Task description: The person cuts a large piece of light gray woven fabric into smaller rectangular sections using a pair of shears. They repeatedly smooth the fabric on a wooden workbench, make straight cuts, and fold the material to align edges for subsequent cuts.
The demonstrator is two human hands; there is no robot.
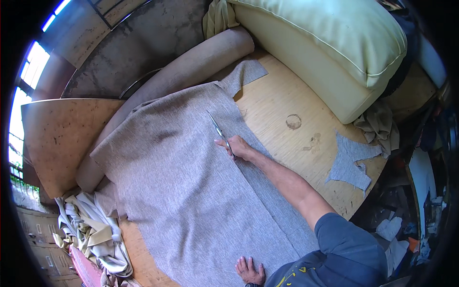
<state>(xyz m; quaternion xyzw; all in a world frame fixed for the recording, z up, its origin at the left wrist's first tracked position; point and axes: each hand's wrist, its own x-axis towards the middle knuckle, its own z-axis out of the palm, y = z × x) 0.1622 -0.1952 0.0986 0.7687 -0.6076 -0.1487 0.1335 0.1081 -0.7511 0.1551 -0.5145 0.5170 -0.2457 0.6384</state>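
Observation:
A large sheet of grey-beige woven fabric [177, 191] is spread over a wooden table. My right hand [239, 146] grips a pair of scissors [217, 127] over its upper part, with the blades pointing away and to the left; the blades look nearly closed together. From the scissors a long straight line, a cut or an edge, runs through the cloth back toward my body, with a narrower strip on its right. My left hand [249, 271] rests open on the fabric at the near edge, fingers spread, a dark band at the wrist.
A thick fabric roll [191, 60] lies along the table's far left side. At the far right stands a pale green upholstered cushion [330, 43]. One irregular grey scrap [351, 162] lies at the wooden tabletop's [277, 105] right edge. Crumpled cloths [98, 229] pile up at the left.

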